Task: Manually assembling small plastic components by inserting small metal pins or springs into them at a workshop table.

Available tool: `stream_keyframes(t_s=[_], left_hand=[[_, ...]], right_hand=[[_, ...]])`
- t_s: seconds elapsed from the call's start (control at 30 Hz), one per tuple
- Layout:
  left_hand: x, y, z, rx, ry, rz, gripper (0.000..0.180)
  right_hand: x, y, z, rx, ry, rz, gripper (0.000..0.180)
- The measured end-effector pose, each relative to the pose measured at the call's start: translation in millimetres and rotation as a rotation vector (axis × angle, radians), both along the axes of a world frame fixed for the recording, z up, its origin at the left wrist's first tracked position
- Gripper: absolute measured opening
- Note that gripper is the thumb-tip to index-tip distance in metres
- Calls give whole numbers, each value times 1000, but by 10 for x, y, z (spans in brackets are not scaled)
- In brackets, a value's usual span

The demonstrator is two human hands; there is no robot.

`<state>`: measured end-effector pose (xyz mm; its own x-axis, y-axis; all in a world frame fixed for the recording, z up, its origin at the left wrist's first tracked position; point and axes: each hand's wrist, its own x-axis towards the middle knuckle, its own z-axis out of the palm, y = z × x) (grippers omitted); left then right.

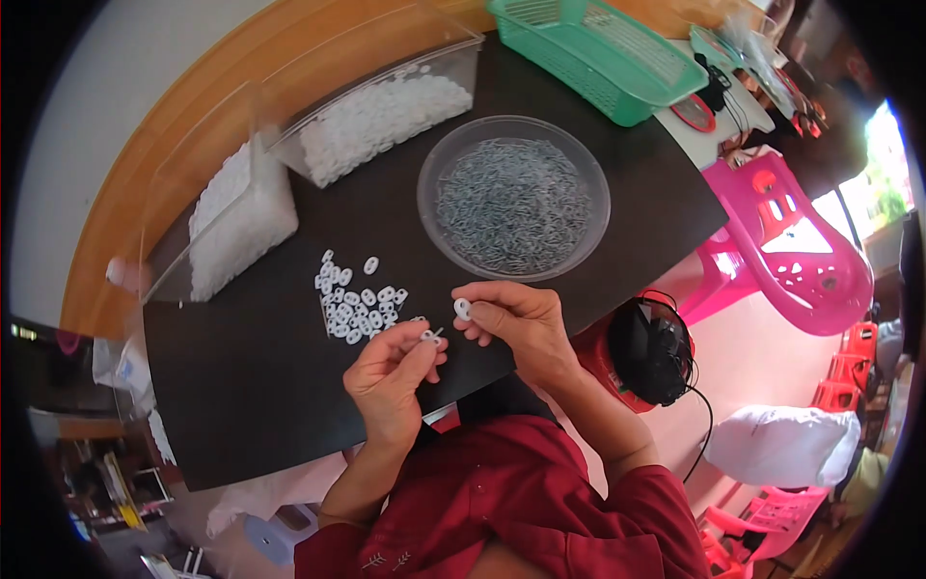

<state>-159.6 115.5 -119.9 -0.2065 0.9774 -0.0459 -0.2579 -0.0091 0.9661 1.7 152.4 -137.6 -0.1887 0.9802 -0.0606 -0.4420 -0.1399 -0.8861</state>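
Observation:
My left hand (394,378) pinches a small white plastic piece (431,338) between thumb and fingertips, and a thin metal screw or pin seems to stick out of it. Close by on the right, my right hand (516,323) grips a white oval plastic piece (462,309) with a hole in it. The two pieces are held apart above the dark table (280,386). Just beyond my left hand lies a loose heap of white oval two-holed pieces (357,311). Farther off stands a round clear tub (428,232) full of thin grey metal screws or pins.
Two clear bins, the left bin (273,145) and the back bin (386,89), hold many white pieces. A green plastic basket (632,101) stands at the far right. Beside the table's right edge are a pink chair (830,280) and a red-and-black round object (651,352).

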Motion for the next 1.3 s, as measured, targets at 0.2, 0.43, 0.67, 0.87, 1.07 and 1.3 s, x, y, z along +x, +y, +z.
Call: stream_keyframes(t_s=[0.2, 0.43, 0.67, 0.87, 1.07, 1.3], left_hand=[[-127, -82, -29, 2, -13, -55, 19], [-222, -165, -71, 27, 12, 11, 19], [-312, -204, -105, 22, 36, 90, 18], [-402, -240, -86, 43, 17, 99, 18], [-456, -255, -72, 66, -24, 104, 17], [-447, -283, -68, 70, -36, 82, 16]], right_hand=[[-138, 11, 38, -22, -42, 54, 20], [-298, -61, 21, 70, -146, 81, 22], [-371, -54, 33, 96, -208, 111, 23], [-426, -21, 123, -12, -192, 180, 22], [-471, -7, 119, -100, -71, 279, 21], [-539, -32, 20, -14, -145, 264, 23]])
